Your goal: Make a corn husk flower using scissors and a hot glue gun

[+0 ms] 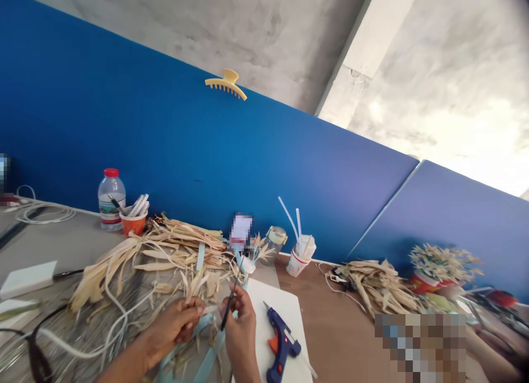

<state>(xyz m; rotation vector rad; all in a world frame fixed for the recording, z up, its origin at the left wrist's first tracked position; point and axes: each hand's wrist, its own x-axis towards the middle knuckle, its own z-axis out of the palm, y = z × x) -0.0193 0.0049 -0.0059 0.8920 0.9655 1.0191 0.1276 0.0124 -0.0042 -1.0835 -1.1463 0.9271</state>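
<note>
My left hand (188, 318) is closed, with thumb and fingertips pinching a small pale piece of dried husk (211, 309). Close beside it, my right hand (243, 322) is closed around a thin dark stick (226, 314), which slants up and away; its exact kind is hard to make out. The two hands almost meet over light-blue strips (210, 365) and loose husk scraps. To the right of my right hand, a blue glue gun (283, 344) with an orange trigger lies on a white board (264, 300). Dried corn husks (182, 242) are heaped beyond my hands.
A bottle (111, 201), an orange cup of pens (133, 223), a phone (241, 231), a glass jar (275, 242) and a cup with glue sticks (298, 259) line the blue partition (165, 140). White cables (111, 328) cross the left side. A co-worker's arm (487, 352) shows at right.
</note>
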